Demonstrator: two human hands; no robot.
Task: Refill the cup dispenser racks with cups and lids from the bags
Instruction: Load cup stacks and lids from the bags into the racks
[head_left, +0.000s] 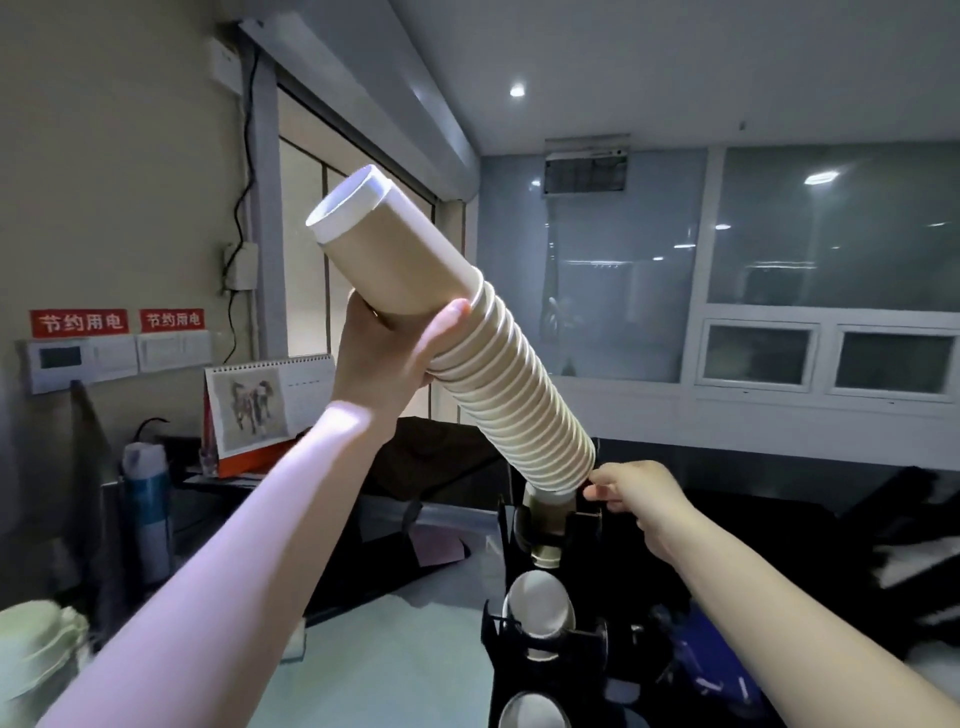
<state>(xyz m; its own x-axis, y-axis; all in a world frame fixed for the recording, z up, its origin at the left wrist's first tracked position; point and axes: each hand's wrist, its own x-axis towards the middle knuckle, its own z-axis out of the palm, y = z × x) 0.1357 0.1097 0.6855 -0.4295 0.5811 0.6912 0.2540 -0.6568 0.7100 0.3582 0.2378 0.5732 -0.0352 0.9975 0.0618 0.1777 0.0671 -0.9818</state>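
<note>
Cups (483, 332) are mid-load: a long nested stack tilts down into the far slot of the black rack (550, 525), left hand (384, 358) gripping it up high, right hand (631, 488) pinching the bottom rim. Nearer slots show cups too; lids look not done. Pale bench (415, 665), dim office, calendar (260, 410).

The room is dim and bluish. Recessed ceiling lights (516, 90) glow well above the left hand's (387, 358) grip on the cup stack (467, 332), and their glare streaks the glass wall (831, 223) behind it. Strong light bleaches the left forearm (249, 519) below the grip (nearly white). Wide-angle bending curves the edges; the lower corners are soft and blurred, and the black rack (550, 623) sits in deep shadow.
</note>
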